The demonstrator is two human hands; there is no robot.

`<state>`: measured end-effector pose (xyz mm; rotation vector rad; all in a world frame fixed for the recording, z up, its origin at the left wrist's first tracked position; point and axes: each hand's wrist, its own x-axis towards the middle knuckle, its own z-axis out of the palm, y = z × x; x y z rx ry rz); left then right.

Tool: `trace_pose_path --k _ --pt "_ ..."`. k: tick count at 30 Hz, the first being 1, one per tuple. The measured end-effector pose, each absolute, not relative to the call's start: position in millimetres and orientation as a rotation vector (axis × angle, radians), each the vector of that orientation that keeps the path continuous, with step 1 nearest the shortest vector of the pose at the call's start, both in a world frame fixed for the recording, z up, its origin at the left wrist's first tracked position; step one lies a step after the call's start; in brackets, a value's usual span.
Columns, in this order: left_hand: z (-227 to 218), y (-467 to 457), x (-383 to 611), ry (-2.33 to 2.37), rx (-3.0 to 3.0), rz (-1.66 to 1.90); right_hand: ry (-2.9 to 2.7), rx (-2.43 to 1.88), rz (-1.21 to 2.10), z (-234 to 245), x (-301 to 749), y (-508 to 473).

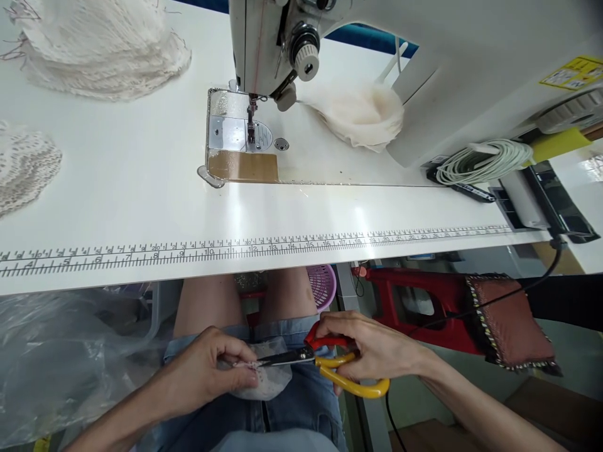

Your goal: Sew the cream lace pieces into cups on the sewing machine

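Over my lap, my left hand [219,367] pinches a small piece of thin white fabric [271,376] between thumb and fingers. The fabric hangs down in front of the denim shorts. My right hand [362,345] grips a pair of scissors [289,357] with one red and one yellow handle loop. The blades point left and their tips touch the fabric's edge beside my left thumb. Whether the tips are parted cannot be made out. Part of the fabric is hidden behind my left fingers.
A sewing machine [264,56] stands on the white table [141,207], which has a ruler strip [207,251] along its front edge. White fabric piles [103,50] lie at left, cream fabric [362,116] by the machine. A cord coil [485,161], red stool [424,307] and plastic bag [70,370] surround me.
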<state>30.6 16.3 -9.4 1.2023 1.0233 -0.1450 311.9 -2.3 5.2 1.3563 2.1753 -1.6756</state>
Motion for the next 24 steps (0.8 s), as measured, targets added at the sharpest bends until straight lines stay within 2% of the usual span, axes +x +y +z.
trace_pose_path --k 24 --pt "-9.0 18.9 30.1 0.914 1.191 -0.136 2.08 1.284 -1.708 4.5 312.7 0.6"
